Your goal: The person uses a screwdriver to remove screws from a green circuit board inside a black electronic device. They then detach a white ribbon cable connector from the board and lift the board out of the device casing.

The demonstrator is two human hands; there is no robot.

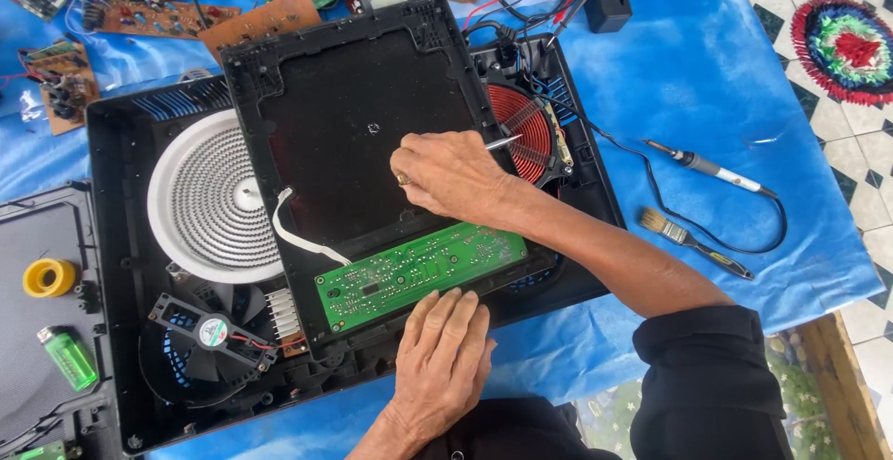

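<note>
- Far left, a yellow roll of tape (49,277) and a translucent green lighter (67,357) lie on a grey panel (37,237), well apart from both hands.
- The big black plastic cooker housing (126,237) works as an open tray on the blue-sheeted table (707,79): inside it sit a white ribbed round heater plate (206,201), a small black cooling fan (212,332) with a finned metal heat sink (282,314) just beside it, and, at the right, a red copper coil (523,130).
- A black square inner panel (358,116) lies tilted over the housing, carrying a long green circuit board (419,272) along its near edge and a white ribbon cable (302,232).
- The left hand (442,358) lies flat, fingers extended and holding nothing, pressing the panel's near edge just below the board; it looks well placed to stop the panel sliding.
- The right hand (451,176) has its fingers closed round a thin metal-tipped tool (502,142), whose point reaches towards the coil's edge. A steady, upright tip and light pressure would seem wise here.
- Further right, a soldering iron (712,170) and a small paintbrush (684,237) rest on the sheet, untouched.
</note>
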